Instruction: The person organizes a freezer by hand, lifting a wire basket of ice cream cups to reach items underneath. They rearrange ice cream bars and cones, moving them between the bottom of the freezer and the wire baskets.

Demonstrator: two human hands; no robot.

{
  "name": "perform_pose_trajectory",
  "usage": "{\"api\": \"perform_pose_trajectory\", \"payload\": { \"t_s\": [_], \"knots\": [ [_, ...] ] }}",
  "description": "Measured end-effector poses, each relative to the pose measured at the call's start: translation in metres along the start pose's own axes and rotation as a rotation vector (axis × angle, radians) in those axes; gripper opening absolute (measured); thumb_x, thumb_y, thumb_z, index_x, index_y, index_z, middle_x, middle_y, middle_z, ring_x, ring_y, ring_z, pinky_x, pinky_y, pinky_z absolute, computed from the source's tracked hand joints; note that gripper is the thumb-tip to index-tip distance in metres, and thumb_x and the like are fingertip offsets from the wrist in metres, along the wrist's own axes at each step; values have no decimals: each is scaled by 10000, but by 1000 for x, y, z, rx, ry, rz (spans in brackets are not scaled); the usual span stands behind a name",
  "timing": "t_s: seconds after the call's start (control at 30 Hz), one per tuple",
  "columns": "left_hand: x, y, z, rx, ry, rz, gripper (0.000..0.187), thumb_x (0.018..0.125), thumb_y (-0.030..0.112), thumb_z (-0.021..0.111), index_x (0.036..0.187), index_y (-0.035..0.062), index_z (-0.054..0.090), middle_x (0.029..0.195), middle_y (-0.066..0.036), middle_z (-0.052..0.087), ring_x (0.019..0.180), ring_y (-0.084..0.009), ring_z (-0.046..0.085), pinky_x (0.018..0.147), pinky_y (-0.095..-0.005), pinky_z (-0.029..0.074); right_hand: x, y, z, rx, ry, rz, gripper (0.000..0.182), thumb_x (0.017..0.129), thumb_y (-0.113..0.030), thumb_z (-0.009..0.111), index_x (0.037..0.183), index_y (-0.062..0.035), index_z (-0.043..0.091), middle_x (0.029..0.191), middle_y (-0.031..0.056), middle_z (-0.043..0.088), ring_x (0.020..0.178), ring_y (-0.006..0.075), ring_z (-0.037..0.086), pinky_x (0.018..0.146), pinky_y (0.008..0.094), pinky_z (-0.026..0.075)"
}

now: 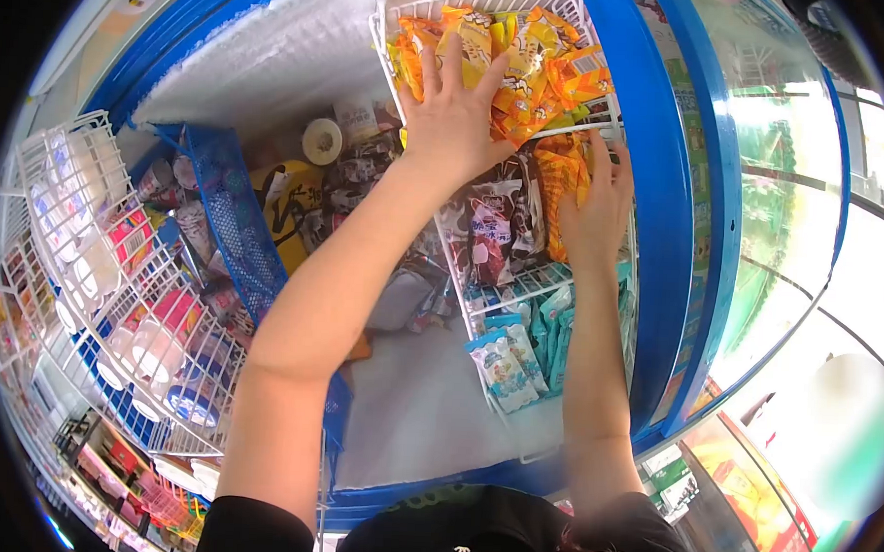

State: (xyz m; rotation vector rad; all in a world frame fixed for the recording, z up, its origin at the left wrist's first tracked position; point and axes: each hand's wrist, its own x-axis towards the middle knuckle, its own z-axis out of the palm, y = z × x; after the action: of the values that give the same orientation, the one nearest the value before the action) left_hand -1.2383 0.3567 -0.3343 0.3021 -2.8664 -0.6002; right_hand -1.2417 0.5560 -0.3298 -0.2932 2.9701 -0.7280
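A white wire basket point(485, 310) hangs at the right inside a blue-framed freezer. My left hand point(456, 114) lies with spread fingers on the orange and yellow packets point(540, 63) in its far compartment. Lower right, my right hand point(600, 206) rests beside an orange packet point(557, 173), fingers apart and pointing up at the wire divider; it grips nothing that shows. Dark brown packets point(491, 229) fill the middle compartment between my arms. Light blue and white packets point(505, 366) sit in the nearest compartment.
Frost coats the far freezer wall point(274, 61). A blue mesh divider point(232, 218) stands left of my left arm. White wire baskets of tubs point(163, 348) are at the left. The blue freezer frame point(651, 236) and a curved glass lid point(780, 212) border the right.
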Motion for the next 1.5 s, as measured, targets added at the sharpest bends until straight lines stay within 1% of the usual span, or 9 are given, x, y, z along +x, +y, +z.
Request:
{"api": "perform_pose_trajectory", "payload": {
  "t_s": [0.2,0.43,0.67,0.93,1.13,1.27,1.3,1.4,1.5],
  "knots": [
    [22,-46,6,-46,-175,29,539,726,187,785,1238,280,645,1419,-78,481,1256,-325,520,952,-441,523,71,-44,42,-305,19,-367,732,768,-224,775,1430,-181,465,1464,167,435,1385,362,360,1057,508,314],
    [18,-63,-16,-405,369,-46,299,798,19,707,1057,168,714,1176,-100,643,993,-311,660,879,-360,537,60,-30,53,91,351,-491,184,866,-156,687,1038,-107,733,1137,125,695,1023,283,669,965,399,409],
    [-81,18,-12,-647,591,-82,221,816,-4,708,1029,47,676,1235,-148,611,1163,-311,581,1016,-406,447,-24,-70,17,1603,-34,318,658,899,-256,703,1430,-13,399,1286,169,598,1034,206,630,876,342,508],
    [-143,105,33,-1002,-279,115,620,796,78,645,1383,14,458,1484,-253,328,1333,-433,395,1075,-433,403,-57,28,-22,777,37,318,409,935,-108,645,1303,11,510,1156,117,617,1042,176,619,849,287,518],
    [-152,116,72,-761,-530,-60,786,828,114,635,1464,-115,234,1511,-308,241,1322,-460,396,1076,-440,397,-54,73,10,-200,-81,-22,638,897,-208,648,1488,-262,415,1537,189,351,1429,405,286,1140,533,233],
    [-99,90,38,-557,-984,41,334,888,265,575,1142,61,645,1082,-262,648,993,-412,632,854,-494,507,-59,72,17,-203,-103,66,727,883,-180,653,1528,-224,320,1547,176,332,1428,401,285,1141,531,240],
    [-80,80,25,-539,-739,58,277,917,322,528,946,96,686,898,-219,678,880,-393,663,787,-510,526,-58,63,8,-103,-89,83,720,883,-167,654,1524,-199,327,1541,178,339,1419,398,304,1136,515,259],
    [7,36,13,-207,83,132,371,866,269,679,1181,74,650,1122,-185,658,1040,-366,609,894,-470,496,-37,26,-11,163,52,-5,717,879,-145,669,1511,-110,330,1505,198,379,1367,378,388,1109,458,324],
    [69,-4,51,66,251,32,614,782,423,742,1283,105,587,1305,-230,533,1187,-402,526,996,-486,442,11,-8,4,306,207,-118,712,869,-173,708,1457,12,353,1402,210,479,1222,302,536,1030,387,422]
  ]
}}
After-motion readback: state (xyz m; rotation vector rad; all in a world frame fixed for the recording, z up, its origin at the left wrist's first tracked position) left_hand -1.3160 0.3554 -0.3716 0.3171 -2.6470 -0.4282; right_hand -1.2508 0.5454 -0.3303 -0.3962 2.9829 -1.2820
